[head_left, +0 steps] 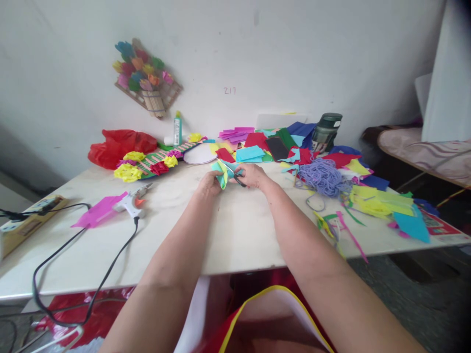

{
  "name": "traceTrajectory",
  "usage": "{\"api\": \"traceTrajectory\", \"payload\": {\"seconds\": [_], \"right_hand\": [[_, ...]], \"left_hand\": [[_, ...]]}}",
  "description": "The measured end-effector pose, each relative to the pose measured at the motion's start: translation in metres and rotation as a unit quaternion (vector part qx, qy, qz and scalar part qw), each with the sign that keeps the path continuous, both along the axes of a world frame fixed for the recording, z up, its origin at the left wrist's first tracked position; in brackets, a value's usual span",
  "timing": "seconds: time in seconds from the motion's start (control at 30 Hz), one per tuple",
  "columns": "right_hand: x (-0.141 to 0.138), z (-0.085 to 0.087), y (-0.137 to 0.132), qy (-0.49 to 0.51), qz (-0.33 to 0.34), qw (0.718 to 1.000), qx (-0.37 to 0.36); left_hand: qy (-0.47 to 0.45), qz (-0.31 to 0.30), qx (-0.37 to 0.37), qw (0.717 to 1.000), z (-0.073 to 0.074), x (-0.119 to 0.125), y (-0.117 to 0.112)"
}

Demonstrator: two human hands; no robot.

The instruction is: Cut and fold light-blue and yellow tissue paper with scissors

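Note:
At the middle of the white table, my left hand point(211, 183) pinches a small bunch of crepe paper point(222, 175) in light blue-green and yellow. My right hand point(253, 176) grips a pair of scissors point(239, 181) with dark handles, its fingers around the loops. The blades reach left across the paper. Whether they are cutting into it, I cannot tell. Just behind my hands lie a folded light-blue paper piece point(250, 154) and a red piece point(225, 155). A round white disc point(199, 154) lies behind my left hand.
A glue gun point(131, 205) with a trailing black cord rests at left, near a power strip point(31, 220). Behind it stands a paper-flower decorated piece point(150, 164). Purple yarn point(322, 176), paper scraps and a dark jar point(327, 132) crowd the right. A flower ornament point(147, 81) hangs on the wall.

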State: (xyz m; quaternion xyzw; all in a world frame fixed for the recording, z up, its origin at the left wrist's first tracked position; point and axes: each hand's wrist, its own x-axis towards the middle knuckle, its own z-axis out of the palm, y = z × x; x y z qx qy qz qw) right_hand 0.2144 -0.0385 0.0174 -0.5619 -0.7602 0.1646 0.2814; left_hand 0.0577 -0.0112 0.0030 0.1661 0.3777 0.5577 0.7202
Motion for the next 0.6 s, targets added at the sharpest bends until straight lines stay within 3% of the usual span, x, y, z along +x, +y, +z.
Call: {"api": "traceTrajectory", "payload": {"seconds": [0.33, 0.6], "right_hand": [[-0.0025, -0.0015, 0.0013, -0.078, -0.024, 0.995, 0.050], [-0.0046, -0.0069, 0.0066, -0.072, -0.032, 0.995, 0.057]], "left_hand": [[0.007, -0.005, 0.016, 1.000, -0.0005, 0.0010, -0.0007], [0.011, -0.007, 0.003, 1.000, 0.0014, 0.0014, -0.0024]]}}
